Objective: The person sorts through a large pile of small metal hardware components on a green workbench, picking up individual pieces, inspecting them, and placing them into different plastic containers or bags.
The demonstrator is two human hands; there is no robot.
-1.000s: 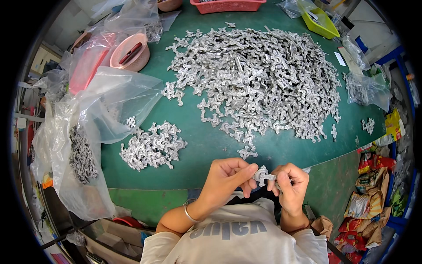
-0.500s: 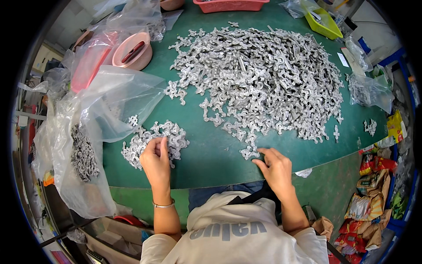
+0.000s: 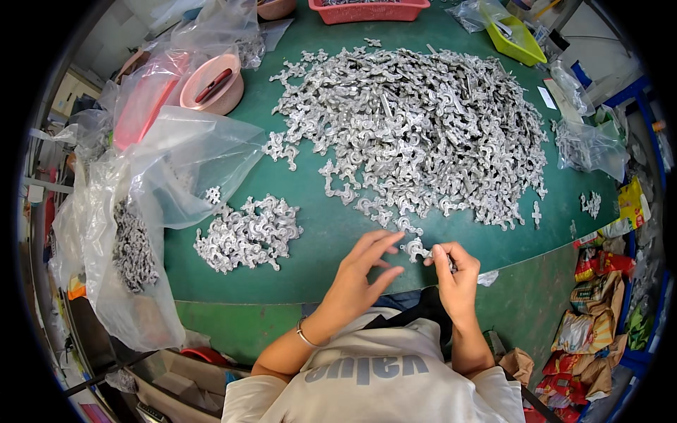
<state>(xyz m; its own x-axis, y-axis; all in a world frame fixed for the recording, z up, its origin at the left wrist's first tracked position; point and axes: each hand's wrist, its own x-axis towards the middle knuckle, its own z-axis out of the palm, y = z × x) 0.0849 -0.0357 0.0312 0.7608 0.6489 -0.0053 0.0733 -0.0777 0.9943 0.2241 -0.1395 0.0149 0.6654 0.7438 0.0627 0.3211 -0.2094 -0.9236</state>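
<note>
My right hand (image 3: pixel 457 280) pinches a small silver-grey metal casting (image 3: pixel 416 249) with curved, lobed ends, just above the near edge of the green table (image 3: pixel 317 264). Close to it on the left, my left hand (image 3: pixel 358 271) has its thumb and fingers apart with nothing between them. Its fingertips come near the held casting without a clear grip on it. Beyond both hands spreads a large heap of similar castings (image 3: pixel 423 134); a few stray pieces (image 3: pixel 405 225) trail from it toward my fingers. A smaller pile of castings (image 3: pixel 248 234) lies to the left.
Clear plastic bags (image 3: pixel 197 141), one with castings inside, drape over the left edge. A pink bowl (image 3: pixel 236 92) there holds a red-handled tool (image 3: pixel 214 85). Behind the heap stand a red basket (image 3: pixel 370 13) and a yellow-green tray (image 3: pixel 518 46). Colourful packets (image 3: pixel 585 331) fill the lower right.
My left hand has left the small pile and moved right, opening beside my right hand. My right hand has lifted a casting from the table's near side and drawn slightly closer to me.
</note>
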